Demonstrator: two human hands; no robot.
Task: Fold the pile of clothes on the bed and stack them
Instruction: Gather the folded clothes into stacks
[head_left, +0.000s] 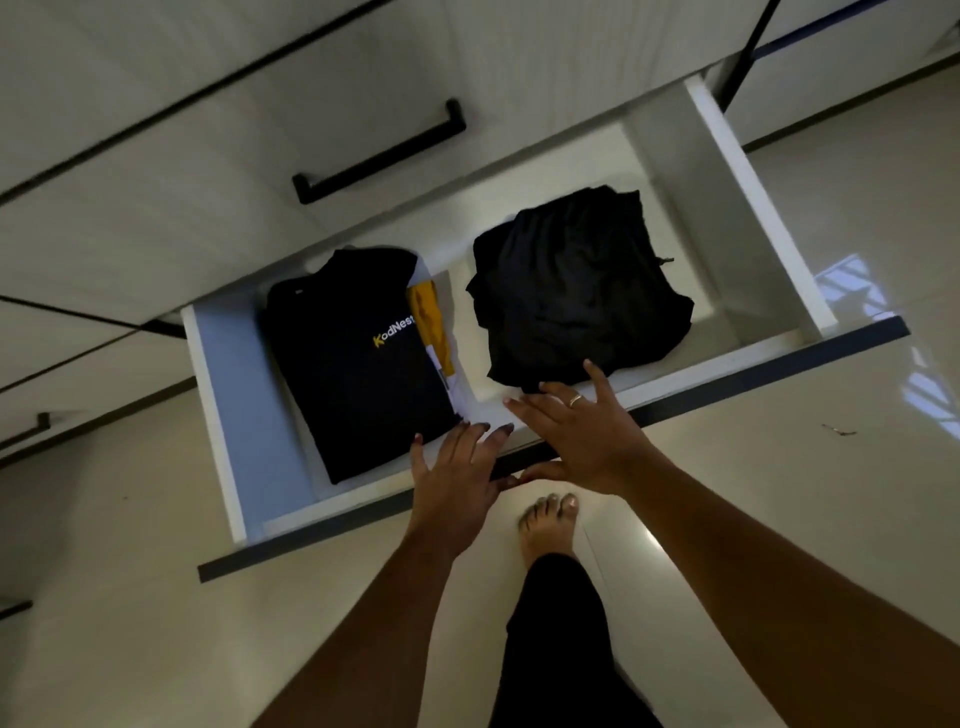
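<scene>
A white drawer stands pulled out below me. Inside on the left lies a folded black T-shirt with a yellow and white logo, on top of a yellow and white garment that sticks out at its right side. A folded black garment sits on the right side of the drawer. My left hand is spread over the drawer's front edge by the T-shirt's near corner. My right hand, with a ring, hovers flat just in front of the black garment. Neither hand holds anything.
Closed white cabinet fronts with black bar handles rise behind the drawer. My bare foot and a dark trouser leg stand on the glossy tiled floor right under the drawer's dark front panel. A small scrap lies on the floor at right.
</scene>
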